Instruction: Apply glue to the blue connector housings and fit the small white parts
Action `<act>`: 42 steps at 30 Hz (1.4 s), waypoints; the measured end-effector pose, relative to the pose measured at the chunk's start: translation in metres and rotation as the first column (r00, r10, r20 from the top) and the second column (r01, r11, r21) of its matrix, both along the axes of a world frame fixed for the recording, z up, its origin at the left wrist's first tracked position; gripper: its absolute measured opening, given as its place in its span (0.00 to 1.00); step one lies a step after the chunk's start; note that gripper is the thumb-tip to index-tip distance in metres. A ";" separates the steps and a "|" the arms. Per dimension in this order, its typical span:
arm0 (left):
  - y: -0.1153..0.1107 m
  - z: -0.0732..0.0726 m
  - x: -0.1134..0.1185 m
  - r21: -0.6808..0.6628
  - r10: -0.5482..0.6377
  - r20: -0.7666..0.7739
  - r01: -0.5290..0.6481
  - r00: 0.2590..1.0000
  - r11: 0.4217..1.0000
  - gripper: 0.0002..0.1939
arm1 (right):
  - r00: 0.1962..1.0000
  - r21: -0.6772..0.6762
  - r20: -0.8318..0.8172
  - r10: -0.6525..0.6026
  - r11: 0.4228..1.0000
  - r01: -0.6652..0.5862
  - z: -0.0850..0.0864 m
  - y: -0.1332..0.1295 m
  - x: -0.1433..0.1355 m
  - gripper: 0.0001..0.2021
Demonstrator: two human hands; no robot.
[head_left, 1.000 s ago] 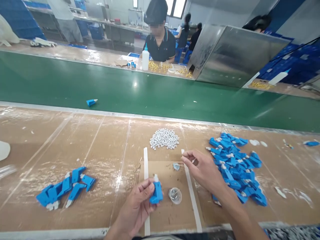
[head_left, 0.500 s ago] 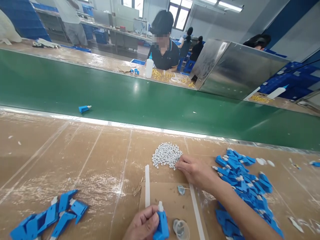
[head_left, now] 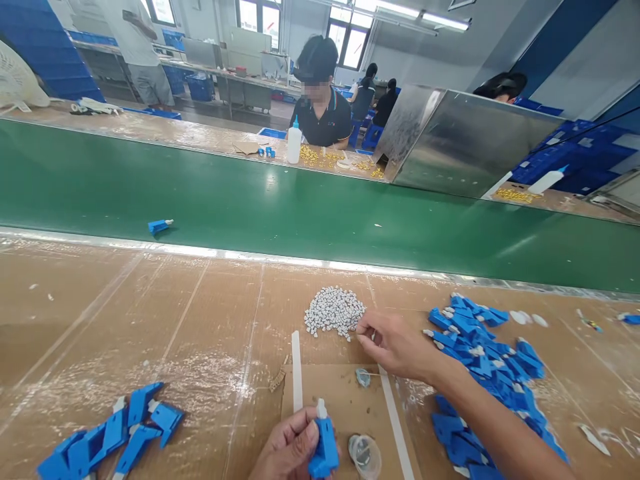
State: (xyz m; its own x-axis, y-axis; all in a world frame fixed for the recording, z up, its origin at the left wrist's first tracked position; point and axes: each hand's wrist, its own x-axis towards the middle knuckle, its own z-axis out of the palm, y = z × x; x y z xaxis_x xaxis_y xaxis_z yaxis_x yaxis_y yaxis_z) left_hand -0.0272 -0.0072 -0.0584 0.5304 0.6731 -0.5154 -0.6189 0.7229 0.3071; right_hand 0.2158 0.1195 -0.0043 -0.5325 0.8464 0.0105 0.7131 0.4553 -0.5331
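My left hand (head_left: pixel 290 443), low in the middle, is closed around a blue plastic part (head_left: pixel 325 448) with a white tip pointing up. My right hand (head_left: pixel 387 340) reaches to the right edge of a pile of small grey-white pieces (head_left: pixel 334 310). Its thumb and index finger are bent together in a pinch; whatever sits between them is too small to make out. Beneath my left hand lies a cardboard sheet (head_left: pixel 333 387) with white strips along its sides. On it stand a small clear cup (head_left: pixel 367 460) and a greyish-blue blob (head_left: pixel 363 377) with a thin stick.
Blue parts with white tips lie in a large heap (head_left: pixel 485 360) at right and a smaller group (head_left: pixel 117 427) at left. A green conveyor belt (head_left: pixel 240 193) crosses beyond the table, carrying one blue part (head_left: pixel 160 227). Across it sits a co-worker (head_left: pixel 323 113) behind a white bottle (head_left: pixel 295 143).
The view has tilted slightly. The blue part on the belt has shifted a little left. My right fingers have drawn slightly right at the pile's edge; my left hand keeps its hold.
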 end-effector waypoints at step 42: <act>0.007 0.066 0.045 0.483 0.069 -0.292 0.085 0.954 0.872 0.12 | 0.452 -0.678 -0.628 -0.634 0.731 0.083 0.041 -0.133 -0.026 0.12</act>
State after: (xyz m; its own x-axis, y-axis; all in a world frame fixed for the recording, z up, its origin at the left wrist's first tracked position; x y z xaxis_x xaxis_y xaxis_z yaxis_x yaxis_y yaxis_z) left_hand 0.0176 -0.0004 0.0076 0.4151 0.8732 -0.2553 -0.4407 0.4385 0.7832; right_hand 0.1897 -0.0135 0.0369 -0.1613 0.9584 -0.2354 -0.1136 -0.2550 -0.9602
